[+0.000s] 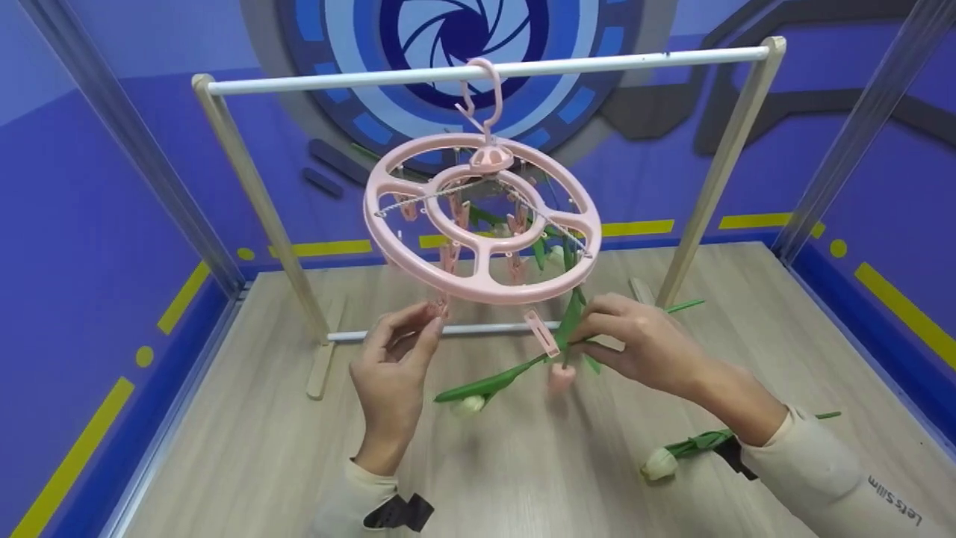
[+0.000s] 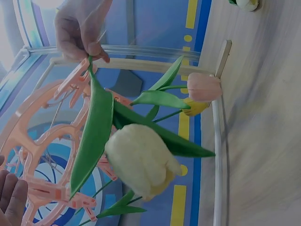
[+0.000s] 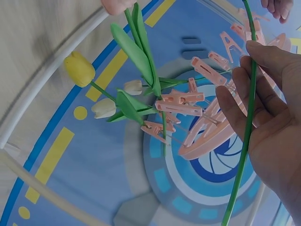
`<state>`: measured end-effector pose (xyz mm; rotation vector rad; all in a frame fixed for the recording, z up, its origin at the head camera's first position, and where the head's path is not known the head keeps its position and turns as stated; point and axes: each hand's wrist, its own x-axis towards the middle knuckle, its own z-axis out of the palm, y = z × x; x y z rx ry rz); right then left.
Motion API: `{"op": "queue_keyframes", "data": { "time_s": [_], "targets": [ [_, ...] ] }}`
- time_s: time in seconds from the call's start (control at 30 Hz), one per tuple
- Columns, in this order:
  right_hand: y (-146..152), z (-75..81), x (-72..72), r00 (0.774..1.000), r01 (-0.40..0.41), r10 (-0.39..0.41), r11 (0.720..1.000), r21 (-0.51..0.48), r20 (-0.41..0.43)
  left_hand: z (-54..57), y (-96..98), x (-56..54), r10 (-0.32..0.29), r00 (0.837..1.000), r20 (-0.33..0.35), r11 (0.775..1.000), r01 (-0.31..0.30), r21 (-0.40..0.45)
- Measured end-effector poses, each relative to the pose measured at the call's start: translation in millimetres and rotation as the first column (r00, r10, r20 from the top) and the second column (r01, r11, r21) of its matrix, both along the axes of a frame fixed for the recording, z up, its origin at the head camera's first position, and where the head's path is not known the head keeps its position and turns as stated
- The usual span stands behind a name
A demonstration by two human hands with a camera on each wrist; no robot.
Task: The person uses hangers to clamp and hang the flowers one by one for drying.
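My right hand (image 1: 642, 340) pinches the green stem (image 3: 253, 94) of a white tulip (image 2: 141, 160), which crosses its fingers. The bloom points left and down in the head view, a long leaf (image 1: 485, 385) beside it. Close to those fingertips, a pink clothespin (image 1: 542, 333) dangles from the round pink hanger (image 1: 485, 288). My left hand (image 1: 396, 366) pinches another pink clothespin (image 1: 441, 305) below the front rim, between thumb and forefinger. A pink tulip (image 1: 562, 376) hangs head down near my right fingers. In the right wrist view, a yellow tulip (image 3: 79, 69) and white tulips (image 3: 103, 108) hang behind.
The hanger hooks over the white top bar (image 1: 336, 81) of a stand with wooden posts (image 1: 717, 168). A white lower bar (image 1: 478, 329) runs behind my hands. Another white tulip (image 1: 661, 463) lies on the wooden table (image 1: 246, 448), under my right forearm.
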<state>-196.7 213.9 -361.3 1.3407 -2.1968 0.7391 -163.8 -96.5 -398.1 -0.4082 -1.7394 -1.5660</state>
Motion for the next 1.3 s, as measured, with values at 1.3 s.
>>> {"op": "queue_keyframes", "data": {
  "time_s": [1.3],
  "targets": [
    [10.3, -1.2, -2.2, 1.000, -0.016, 0.016, 1.000, -0.016, -0.011, -0.8, 7.7, -12.3, -0.123, 0.985, 0.123, 0.992, 0.118, 0.054]
  ]
}}
